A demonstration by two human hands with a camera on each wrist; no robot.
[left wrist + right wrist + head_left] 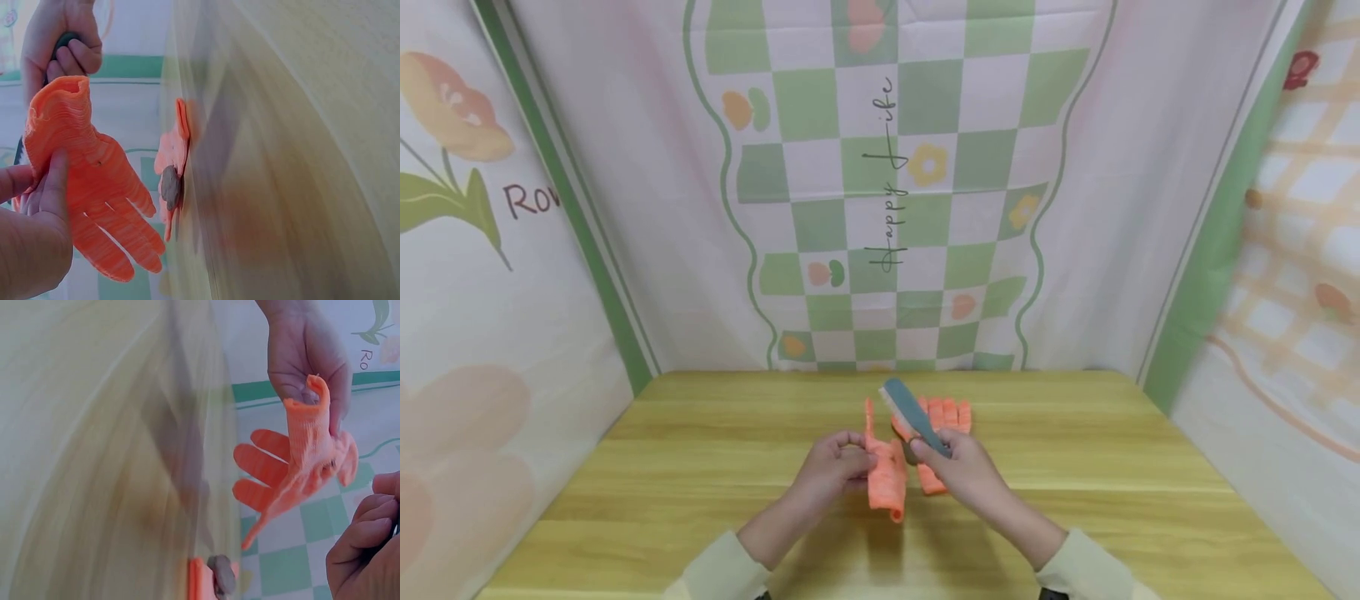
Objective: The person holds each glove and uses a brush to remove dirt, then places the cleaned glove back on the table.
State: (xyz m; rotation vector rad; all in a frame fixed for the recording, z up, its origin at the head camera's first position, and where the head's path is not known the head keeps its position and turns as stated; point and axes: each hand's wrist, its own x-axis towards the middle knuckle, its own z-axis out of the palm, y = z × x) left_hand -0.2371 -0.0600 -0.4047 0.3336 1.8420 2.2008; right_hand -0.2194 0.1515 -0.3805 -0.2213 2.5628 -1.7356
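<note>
My left hand (pixel 829 464) pinches an orange knit glove (pixel 887 482) near its cuff, above the table. In the left wrist view the glove's (pixel 94 181) fingers spread apart and its cuff gapes. My right hand (pixel 970 468) grips a blue brush (pixel 912 410) by its handle, with pale bristles facing left toward the held glove. A gap lies between bristles and glove in the head view. A second orange glove (pixel 953 415) lies flat on the table beyond, partly hidden by the right hand. On it sits a grey-brown lump (pixel 170 187) whose kind I cannot tell.
A wood-grain table (pixel 715 433) spans the space below. Behind it hangs a green-and-white checkered curtain (pixel 865 225), and printed fabric panels (pixel 467 333) close off both sides.
</note>
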